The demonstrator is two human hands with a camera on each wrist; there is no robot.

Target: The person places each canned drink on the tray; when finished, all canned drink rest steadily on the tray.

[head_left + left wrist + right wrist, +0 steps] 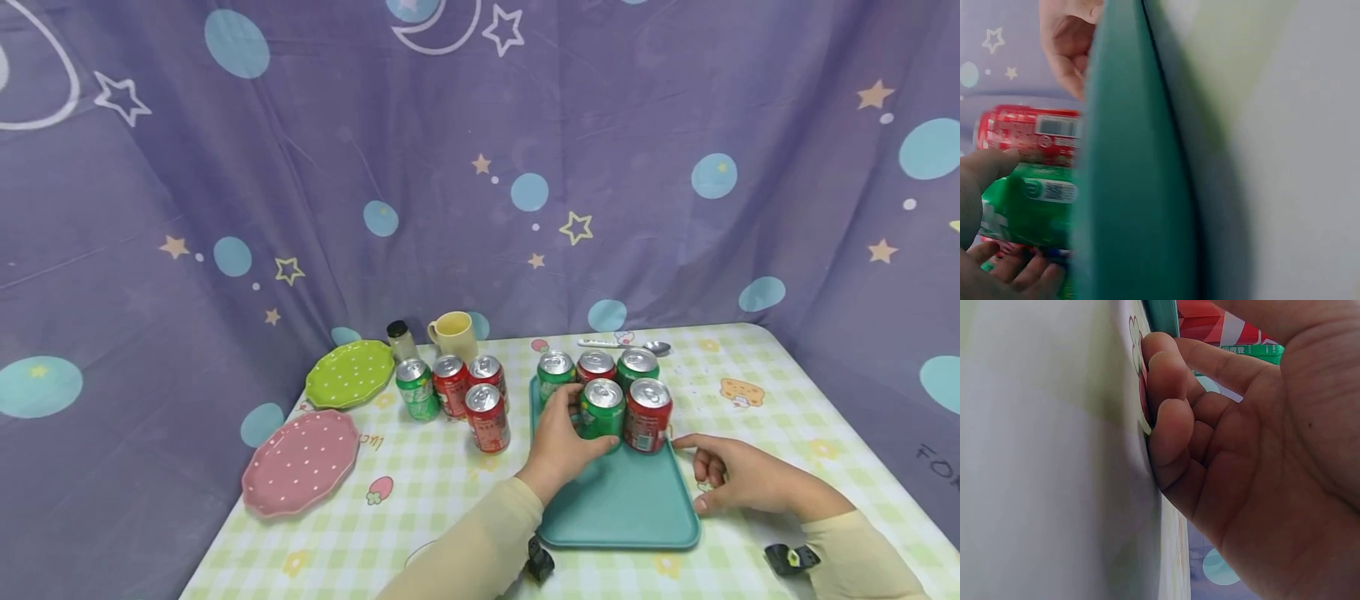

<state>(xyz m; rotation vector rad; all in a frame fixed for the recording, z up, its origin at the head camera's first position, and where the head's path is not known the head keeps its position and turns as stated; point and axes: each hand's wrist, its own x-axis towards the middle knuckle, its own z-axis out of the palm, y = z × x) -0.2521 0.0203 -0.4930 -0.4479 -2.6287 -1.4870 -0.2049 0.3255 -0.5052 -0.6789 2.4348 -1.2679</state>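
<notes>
My left hand (564,440) grips a green soda can (602,414) in the front row on a teal tray (618,508), thumb on the near side and fingers on the left. Right beside it stands a red soda can (648,415). Behind these are a green can (557,372), a red can (596,367) and another green can (637,367). The left wrist view shows the held green can (1035,203) between thumb and fingers. At the tray's right edge, my right hand (750,477) has its index finger and thumb extended, the other fingers loosely curled, holding nothing.
Left of the tray stand several more cans, red (487,419) and green (417,390). Behind them are a yellow mug (454,336) and a black-lidded jar (402,342). A green plate (349,374) and a pink plate (302,463) lie far left; a spoon (626,346) lies behind the tray.
</notes>
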